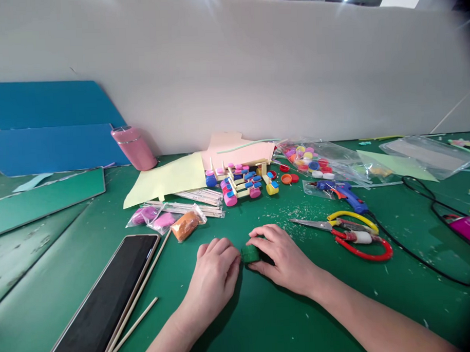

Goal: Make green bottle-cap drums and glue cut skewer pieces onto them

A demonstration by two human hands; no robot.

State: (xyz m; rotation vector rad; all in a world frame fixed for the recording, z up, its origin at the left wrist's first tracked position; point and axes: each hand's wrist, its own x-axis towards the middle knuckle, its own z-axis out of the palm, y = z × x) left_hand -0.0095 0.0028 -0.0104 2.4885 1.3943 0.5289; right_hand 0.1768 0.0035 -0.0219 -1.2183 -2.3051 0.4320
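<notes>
Green block [250,254], small and dark, sits low on the green table [286,323] just below the middle of the view, pinched between two bare hands. The right hand [281,257] wraps it from 3 o'clock, thumb beneath and fingers curved over the top. The left hand [217,271] is curled at 9 o'clock with bent fingers pressed to the block's side; its fingertips are hidden.

At 2 o'clock from the block, near the right hand, lie scissors [352,233] with red and yellow handles, blades pointing left. Beyond them, also at 2 o'clock, rests a blue glue gun [345,193], its black cable [433,230] looping away toward 3 o'clock.

At 12 o'clock stand little cars [241,183] built of sticks and bottle caps, with a clear bag of coloured caps [315,160] at 1 o'clock. White scraps dot the table between the cars and the hands.

At 10 o'clock an orange packet [186,225] lies just beside two pink packets [153,217], with a bundle of thin sticks [199,203] behind them and a yellow sheet [168,179] farther back. A pink cup [134,147] leans at 11 o'clock against the white wall [254,67], beside blue boards [44,126].

At 8 o'clock a dark tablet [104,298] lies flat, with two long wooden rods [141,295] along its right edge.
</notes>
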